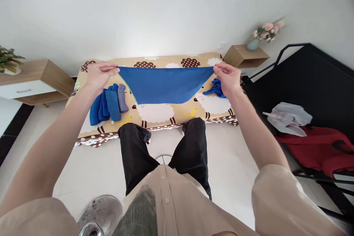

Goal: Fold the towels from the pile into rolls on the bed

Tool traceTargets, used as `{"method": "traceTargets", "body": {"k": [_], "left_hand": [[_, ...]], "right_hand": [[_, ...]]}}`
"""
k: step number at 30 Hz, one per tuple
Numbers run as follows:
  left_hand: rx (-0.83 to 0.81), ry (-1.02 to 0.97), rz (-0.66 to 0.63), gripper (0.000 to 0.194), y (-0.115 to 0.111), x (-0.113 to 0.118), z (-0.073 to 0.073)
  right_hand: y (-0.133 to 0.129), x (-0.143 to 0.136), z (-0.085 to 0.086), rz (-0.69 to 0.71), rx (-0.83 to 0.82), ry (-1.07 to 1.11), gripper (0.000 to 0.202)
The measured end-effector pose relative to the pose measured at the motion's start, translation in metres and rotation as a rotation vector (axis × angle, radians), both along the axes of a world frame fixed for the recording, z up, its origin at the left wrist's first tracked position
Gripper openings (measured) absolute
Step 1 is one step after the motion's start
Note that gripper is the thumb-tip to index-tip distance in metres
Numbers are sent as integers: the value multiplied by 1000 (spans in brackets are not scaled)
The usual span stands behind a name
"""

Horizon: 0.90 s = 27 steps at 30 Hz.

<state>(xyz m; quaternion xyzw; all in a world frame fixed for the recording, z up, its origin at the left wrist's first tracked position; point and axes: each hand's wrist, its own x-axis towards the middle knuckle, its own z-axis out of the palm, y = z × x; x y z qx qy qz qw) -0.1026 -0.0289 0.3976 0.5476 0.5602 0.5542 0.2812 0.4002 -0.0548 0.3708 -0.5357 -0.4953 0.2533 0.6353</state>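
A blue cloth (166, 84) is stretched wide between my two hands, its top edge pulled nearly straight. My left hand (101, 75) pinches its upper left corner, and my right hand (228, 77) pinches the upper right one. The lower part of the cloth hangs over a bench cover printed with sheep (157, 114). Below my left hand lies a group of folded blue cloths (103, 105) with a greyish-purple folded cloth (122, 97) beside them. A crumpled blue cloth (215, 87) rests on the cover near my right hand, partly hidden by it.
Wooden side cabinets stand left (41, 77) and right (243, 57), the right one bearing a vase of pink flowers (253, 44). At right, a black-framed seat (312, 77) holds a plastic bag (293, 116) and red fabric (323, 147). A round metal base (102, 206) is on the floor at lower left.
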Motion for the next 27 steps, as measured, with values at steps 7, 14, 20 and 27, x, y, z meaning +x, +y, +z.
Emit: {"method": "traceTargets", "body": {"k": [7,14,20,27], "left_hand": [[-152,-72,-83,47,-25,-14,-28],[-304,-25,-107,70,-19,-16,-71],[-451,-17,-35,52,29,-5,-120],[-393,27,45,36,123,14,-137]], "right_hand": [[-26,7,-26,71,-198,121,46],[-9,5,-63,89,-365,186,44],[55,-8,-109,72,-494,247,27],[156,-17,-142,27,-422,167,22]]}}
